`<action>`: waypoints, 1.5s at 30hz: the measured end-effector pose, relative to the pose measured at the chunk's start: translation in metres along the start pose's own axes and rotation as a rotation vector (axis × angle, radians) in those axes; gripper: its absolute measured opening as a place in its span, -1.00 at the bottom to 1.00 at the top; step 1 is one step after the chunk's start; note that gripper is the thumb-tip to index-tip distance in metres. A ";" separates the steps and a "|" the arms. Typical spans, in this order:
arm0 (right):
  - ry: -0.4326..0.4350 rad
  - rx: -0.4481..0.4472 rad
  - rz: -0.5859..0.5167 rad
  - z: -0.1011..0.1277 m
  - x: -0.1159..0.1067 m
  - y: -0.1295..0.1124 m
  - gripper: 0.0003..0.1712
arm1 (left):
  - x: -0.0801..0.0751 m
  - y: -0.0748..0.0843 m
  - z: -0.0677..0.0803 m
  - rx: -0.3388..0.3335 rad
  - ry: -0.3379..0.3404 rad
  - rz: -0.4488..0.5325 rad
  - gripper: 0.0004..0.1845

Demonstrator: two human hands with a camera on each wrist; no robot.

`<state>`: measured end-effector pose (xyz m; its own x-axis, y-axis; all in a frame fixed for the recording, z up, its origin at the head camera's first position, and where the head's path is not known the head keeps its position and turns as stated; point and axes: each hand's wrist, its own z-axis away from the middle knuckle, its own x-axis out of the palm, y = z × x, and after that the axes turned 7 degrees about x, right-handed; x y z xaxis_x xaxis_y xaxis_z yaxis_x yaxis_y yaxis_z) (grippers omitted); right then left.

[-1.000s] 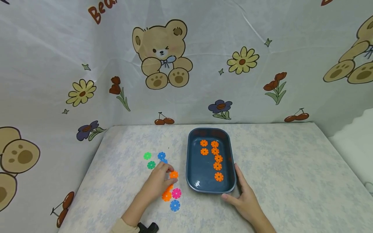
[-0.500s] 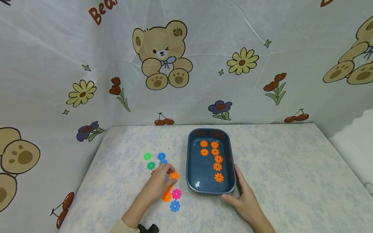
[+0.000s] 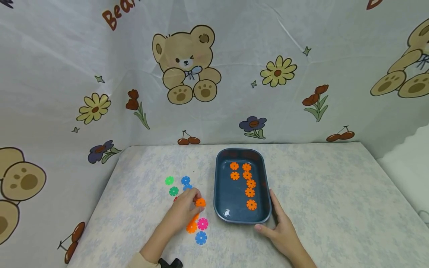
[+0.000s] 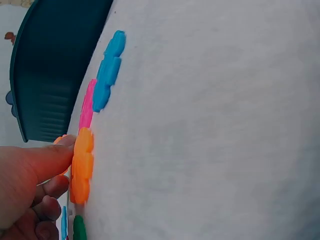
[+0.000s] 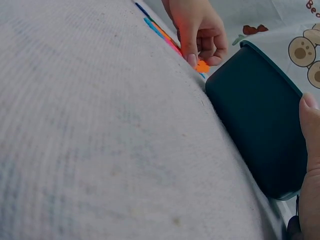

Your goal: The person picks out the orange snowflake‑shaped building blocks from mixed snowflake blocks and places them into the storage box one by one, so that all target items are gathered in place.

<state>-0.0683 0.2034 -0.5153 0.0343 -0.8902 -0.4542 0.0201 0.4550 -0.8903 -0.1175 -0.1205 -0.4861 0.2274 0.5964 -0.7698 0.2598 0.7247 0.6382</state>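
My left hand [image 3: 196,201] pinches an orange flower-shaped plastic piece [image 3: 200,202] at its fingertips, just left of a dark blue tray [image 3: 222,188]. The same piece [image 5: 202,66] shows between those fingers in the right wrist view. The thumb [image 4: 47,157] lies against a second orange piece [image 4: 81,165] flat on the table. Several orange pieces [image 3: 249,183] lie inside the tray. My right hand [image 3: 272,214] rests with straight fingers along the tray's right wall and its thumb at the near right corner.
Loose pieces lie left of the tray: two green [image 3: 171,186], a blue [image 3: 186,180], a pink [image 3: 202,223], another blue [image 3: 201,238]. A printed cloth backdrop [image 3: 187,67] walls the table at the back and left. A black object [image 3: 170,262] sits at the near edge.
Almost nothing differs. The left fingertips stay on the orange piece at the same spot, and the right hand has kept its place at the tray's corner.
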 end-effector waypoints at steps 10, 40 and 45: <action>-0.002 0.011 -0.008 0.002 0.000 -0.002 0.31 | 0.001 0.001 0.003 0.019 -0.029 -0.017 -0.63; 0.005 0.008 0.018 0.001 -0.001 -0.001 0.31 | -0.027 0.036 -0.017 0.091 0.234 0.002 -0.64; 0.003 0.005 0.013 0.001 0.000 -0.001 0.31 | -0.027 0.054 -0.033 0.162 0.199 -0.006 -0.62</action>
<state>-0.0676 0.2030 -0.5147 0.0319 -0.8842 -0.4660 0.0251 0.4668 -0.8840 -0.1406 -0.0862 -0.4312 0.0401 0.6598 -0.7503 0.4117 0.6733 0.6141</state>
